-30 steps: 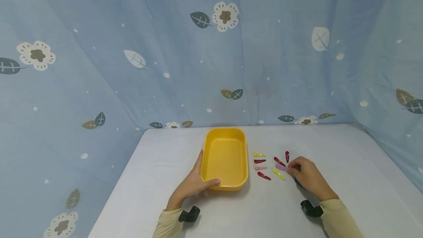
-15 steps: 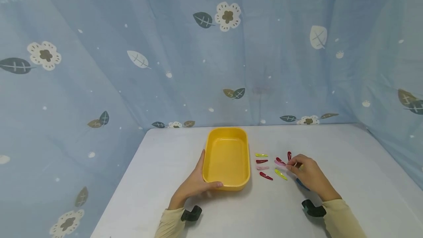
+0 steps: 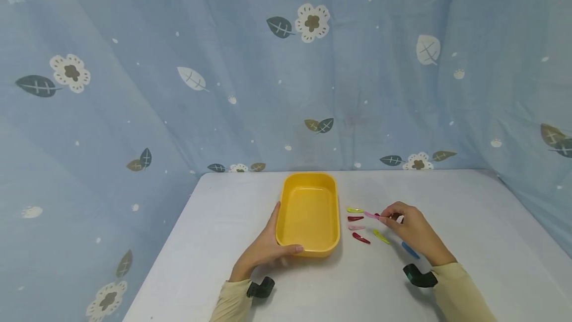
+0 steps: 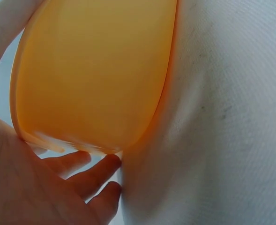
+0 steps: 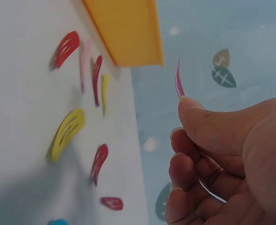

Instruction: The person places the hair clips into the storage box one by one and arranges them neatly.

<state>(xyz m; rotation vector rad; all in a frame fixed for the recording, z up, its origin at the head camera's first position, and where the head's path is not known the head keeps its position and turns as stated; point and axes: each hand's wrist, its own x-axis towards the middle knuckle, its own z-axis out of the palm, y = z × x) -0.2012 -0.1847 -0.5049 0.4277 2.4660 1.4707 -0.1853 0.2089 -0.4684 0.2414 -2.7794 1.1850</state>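
Note:
At the left of the table, my left hand grips the near-left corner of a yellow plastic tray, thumb at its near rim and fingers along its left side. The tray's side wall fills much of the left wrist view. My right hand pinches a pink-purple snap hair clip between thumb and fingers, its free end pointing up in the right wrist view. Below that hand, a yellow clip and a blue clip lie on the table. A red clip is partly hidden behind the hand in the head view.
Right of the tray stands a column of clips: a yellow clip, a dark red clip, a light pink clip and a red clip. A blue patterned curtain hangs behind the white table.
My right hand has picked the pink-purple clip up from beside the red clips and moved it slightly left and away from me. The blue clip has come into fuller view. My left hand keeps its grip.

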